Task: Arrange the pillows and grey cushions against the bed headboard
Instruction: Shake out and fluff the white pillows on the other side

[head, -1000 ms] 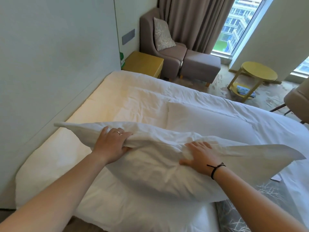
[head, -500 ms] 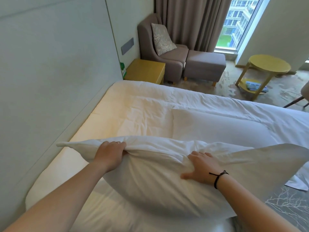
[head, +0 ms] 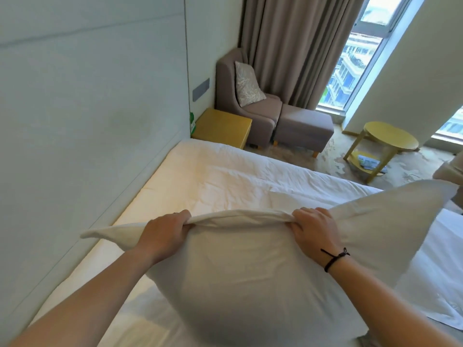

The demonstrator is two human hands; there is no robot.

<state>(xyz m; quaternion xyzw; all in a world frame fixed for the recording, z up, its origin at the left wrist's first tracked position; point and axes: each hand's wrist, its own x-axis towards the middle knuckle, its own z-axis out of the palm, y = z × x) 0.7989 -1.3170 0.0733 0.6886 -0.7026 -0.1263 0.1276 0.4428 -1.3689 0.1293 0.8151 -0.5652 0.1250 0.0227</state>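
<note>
I held the pillow [head: 250, 279] by its top seam, left hand [head: 162, 236] and right hand [head: 313, 234] both clamped, long axis crosswise, headboard [head: 87, 121] beyond my left grip.

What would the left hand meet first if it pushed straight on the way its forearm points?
Probably the white bedding beyond the pillow that the left hand grips; depth is unclear from this single view.

White pillow [head: 250, 276] upright over bed, top edge bunched
</note>
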